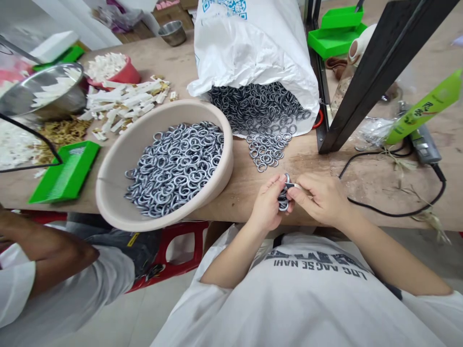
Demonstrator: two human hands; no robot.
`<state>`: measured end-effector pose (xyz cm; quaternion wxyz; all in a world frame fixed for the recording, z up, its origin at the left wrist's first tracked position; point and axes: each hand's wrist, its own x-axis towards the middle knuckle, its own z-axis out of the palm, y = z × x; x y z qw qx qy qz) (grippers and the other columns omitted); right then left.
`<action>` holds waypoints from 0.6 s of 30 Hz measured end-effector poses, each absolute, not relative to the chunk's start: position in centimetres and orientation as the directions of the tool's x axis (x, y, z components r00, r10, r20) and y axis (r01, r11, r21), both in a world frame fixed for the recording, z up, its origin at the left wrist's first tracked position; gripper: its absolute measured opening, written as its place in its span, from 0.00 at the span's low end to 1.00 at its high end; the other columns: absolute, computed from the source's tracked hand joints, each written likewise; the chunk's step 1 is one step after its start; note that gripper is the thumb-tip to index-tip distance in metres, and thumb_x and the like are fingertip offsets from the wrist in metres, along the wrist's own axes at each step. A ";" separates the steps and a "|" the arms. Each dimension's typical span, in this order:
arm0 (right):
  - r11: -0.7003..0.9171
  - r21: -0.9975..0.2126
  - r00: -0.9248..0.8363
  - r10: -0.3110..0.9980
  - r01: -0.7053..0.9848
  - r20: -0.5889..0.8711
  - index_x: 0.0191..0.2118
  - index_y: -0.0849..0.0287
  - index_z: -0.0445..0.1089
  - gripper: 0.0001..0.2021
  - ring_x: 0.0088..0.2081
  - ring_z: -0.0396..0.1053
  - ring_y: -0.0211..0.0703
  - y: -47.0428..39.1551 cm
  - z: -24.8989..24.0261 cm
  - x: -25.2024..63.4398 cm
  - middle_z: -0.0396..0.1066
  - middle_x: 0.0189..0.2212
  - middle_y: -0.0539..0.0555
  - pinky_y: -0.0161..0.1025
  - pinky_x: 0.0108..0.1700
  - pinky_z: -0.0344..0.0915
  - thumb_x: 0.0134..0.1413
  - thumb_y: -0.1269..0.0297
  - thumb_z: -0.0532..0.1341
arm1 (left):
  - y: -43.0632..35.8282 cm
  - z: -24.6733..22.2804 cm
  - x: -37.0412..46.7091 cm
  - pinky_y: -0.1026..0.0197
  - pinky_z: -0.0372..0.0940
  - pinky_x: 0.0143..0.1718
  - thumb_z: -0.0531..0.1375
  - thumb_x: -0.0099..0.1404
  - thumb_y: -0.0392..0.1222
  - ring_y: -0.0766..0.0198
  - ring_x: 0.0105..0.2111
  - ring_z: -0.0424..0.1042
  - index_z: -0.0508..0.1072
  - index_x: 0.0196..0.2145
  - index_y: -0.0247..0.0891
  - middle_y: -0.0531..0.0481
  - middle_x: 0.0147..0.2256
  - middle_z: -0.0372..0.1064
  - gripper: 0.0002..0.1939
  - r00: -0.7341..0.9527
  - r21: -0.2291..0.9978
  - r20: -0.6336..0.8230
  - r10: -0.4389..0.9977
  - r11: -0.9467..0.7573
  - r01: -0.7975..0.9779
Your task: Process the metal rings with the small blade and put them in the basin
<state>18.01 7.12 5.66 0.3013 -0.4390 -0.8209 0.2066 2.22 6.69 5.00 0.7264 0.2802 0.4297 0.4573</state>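
Note:
My left hand (266, 201) is closed around several grey metal-looking rings (283, 204), held just over the table's front edge. Pinched in my right hand (320, 196) is a small dark flat piece (290, 185), its tip touching the uppermost ring; its kind is not clear. Beyond my hands, a loose patch of similar rings (265, 150) spills from the mouth of a white sack (253, 58). To the left stands a large beige basin (226, 159) with a heap of these rings in it.
A black metal post (361, 91) rises at the right, near a corded grey device (427, 144) and a green tube-like packet (427, 108). White strips (123, 103) and a green tray (65, 173) lie left. A co-worker's arm (54, 250) is at the lower left.

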 end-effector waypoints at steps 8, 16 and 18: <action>0.542 -0.633 -0.484 0.827 0.553 0.285 0.29 0.57 0.66 0.17 0.26 0.62 0.38 7.3 5.5 18.0 0.68 0.24 0.50 0.38 0.30 0.49 0.66 0.53 0.54 | 6.5 4.7 1.8 0.70 0.51 0.11 0.64 0.61 0.54 0.73 0.13 0.60 0.63 0.28 0.38 0.59 0.19 0.59 0.19 0.298 0.764 -0.357 0.885 0.460 -0.452; 0.241 -0.615 -0.182 0.971 0.751 0.157 0.29 0.56 0.68 0.24 0.26 0.64 0.42 12.7 2.8 18.0 0.68 0.23 0.51 0.37 0.29 0.48 0.68 0.45 0.48 | 5.1 5.0 -0.2 0.69 0.52 0.14 0.63 0.63 0.54 0.73 0.14 0.61 0.63 0.26 0.36 0.56 0.21 0.60 0.20 0.422 0.785 -0.269 0.866 0.451 -0.425; 0.329 -0.535 -0.279 0.944 0.778 0.175 0.38 0.56 0.72 0.22 0.33 0.69 0.46 13.8 2.7 16.3 0.74 0.32 0.54 0.37 0.31 0.51 0.66 0.44 0.50 | 5.4 4.9 -1.1 0.69 0.51 0.14 0.63 0.63 0.54 0.73 0.15 0.62 0.67 0.29 0.36 0.55 0.23 0.62 0.18 0.299 0.804 -0.294 0.908 0.404 -0.436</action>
